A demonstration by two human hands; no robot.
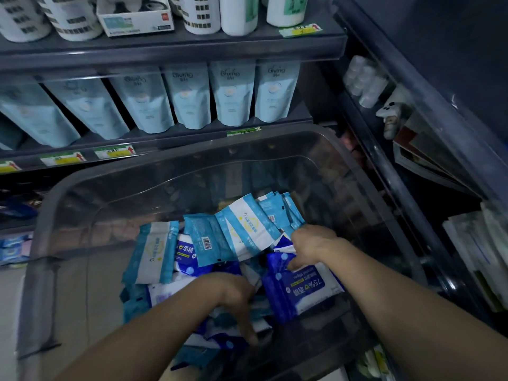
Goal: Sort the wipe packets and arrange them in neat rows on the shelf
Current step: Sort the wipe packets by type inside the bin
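Clear plastic bin (pixel 82 204) before the shelf (pixel 170 52) holds the jumbled wipe packets (pixel 165 273). We reach in with both arms: left hand (pixel 233 298) plunged fingers-down into the heap, its grip hidden; right hand (pixel 310 246) seemingly gripping a fan of about five light-blue packets (pixel 247 229) over one dark-blue packet (pixel 299 292).

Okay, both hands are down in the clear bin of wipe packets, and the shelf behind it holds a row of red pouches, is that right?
Not quite: in the head view the pouches are light blue, not red. The left hand and right hand are indeed down in the clear bin of wipe packets.
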